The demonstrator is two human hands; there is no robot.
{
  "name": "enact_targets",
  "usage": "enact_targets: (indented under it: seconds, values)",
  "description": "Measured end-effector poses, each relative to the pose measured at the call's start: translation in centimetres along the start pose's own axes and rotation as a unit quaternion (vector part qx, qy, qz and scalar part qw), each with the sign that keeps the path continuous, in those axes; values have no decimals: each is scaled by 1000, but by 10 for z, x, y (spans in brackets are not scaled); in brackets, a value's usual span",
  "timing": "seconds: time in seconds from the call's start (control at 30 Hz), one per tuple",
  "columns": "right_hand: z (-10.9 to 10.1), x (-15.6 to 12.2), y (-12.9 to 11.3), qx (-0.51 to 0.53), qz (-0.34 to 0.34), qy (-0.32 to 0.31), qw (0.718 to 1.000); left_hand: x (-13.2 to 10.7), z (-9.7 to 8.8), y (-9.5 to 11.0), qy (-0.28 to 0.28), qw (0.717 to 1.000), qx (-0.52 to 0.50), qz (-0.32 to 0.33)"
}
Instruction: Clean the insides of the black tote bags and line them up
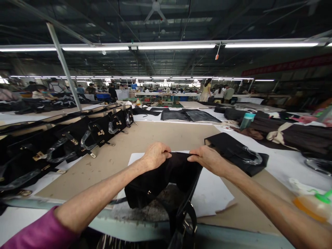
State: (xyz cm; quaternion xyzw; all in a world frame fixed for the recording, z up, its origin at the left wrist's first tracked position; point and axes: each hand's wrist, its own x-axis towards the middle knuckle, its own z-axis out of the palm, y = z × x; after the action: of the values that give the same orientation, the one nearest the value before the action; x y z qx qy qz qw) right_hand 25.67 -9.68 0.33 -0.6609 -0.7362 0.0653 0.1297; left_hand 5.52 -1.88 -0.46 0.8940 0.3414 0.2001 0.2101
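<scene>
A black handbag [166, 180] stands on a white sheet [215, 193] at the near edge of the worktable, its strap and metal buckle [188, 221] hanging toward me. My left hand [155, 155] is closed on the bag's top rim at the left. My right hand [207, 158] pinches the same rim at the right. Both hands hold the far edge of the bag's opening, and its inside is dark.
A row of finished black bags with plastic-wrapped handles [85, 138] lines the left side. Another flat black bag [236, 152] lies to the right, with a teal bottle [246, 121] and dark fabric piles behind. An orange-and-green object [313, 204] sits near right. Other people work far back.
</scene>
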Motion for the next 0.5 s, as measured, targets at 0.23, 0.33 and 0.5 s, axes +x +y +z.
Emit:
enact_targets:
  seconds: [0.23,0.33,0.5]
  values:
    - [12,29,-23,146,-38,-56,987,-23,-15,-16,9,998,-11,-65]
    - [17,34,-29,241,-39,-94,965,-29,-17,-23,20,998,-13,-61]
    - [13,30,-35,290,-42,-92,952,-31,-17,-28,18,999,0,-51]
